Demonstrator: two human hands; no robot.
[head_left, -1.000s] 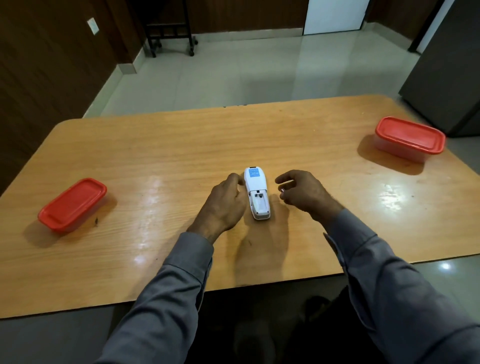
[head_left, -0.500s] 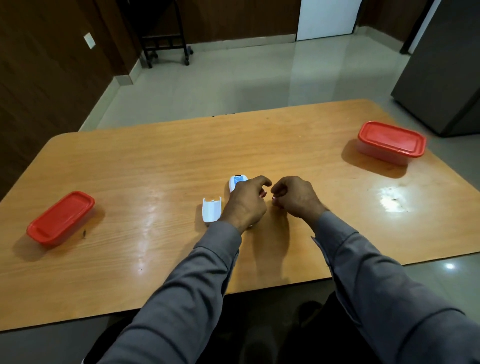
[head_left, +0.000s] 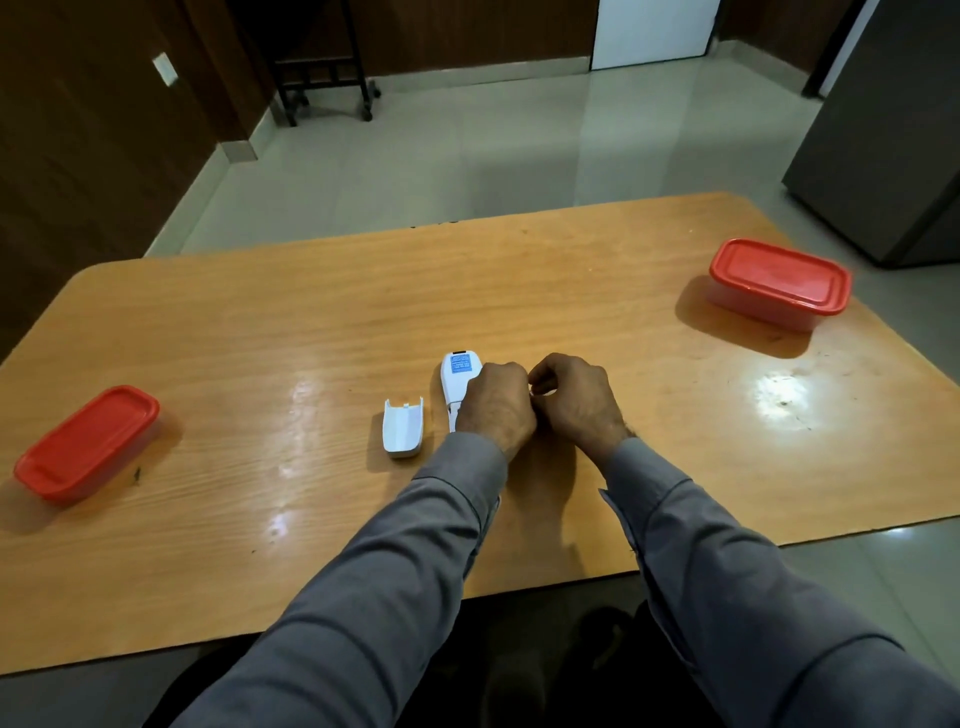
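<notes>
A white handheld device (head_left: 458, 378) lies flat near the middle of the wooden table (head_left: 311, 322), its blue-labelled end pointing away from the person. The left hand (head_left: 496, 408) sits over the near half of the device and hides it, back of the hand up and fingers curled downward; whether those fingers grip the device or only rest on it cannot be told. The right hand (head_left: 576, 400) is just beside the left, on the device's right, fingers curled in with the thumb and forefinger tips close to the left hand's knuckles; anything pinched there is too small to make out. A loose white cover (head_left: 402, 428) lies hollow side up on the table just left of the device, apart from both hands. Two red-lidded containers stand well apart from these, one by the left edge (head_left: 85, 444) and one at the far right (head_left: 779, 280).
</notes>
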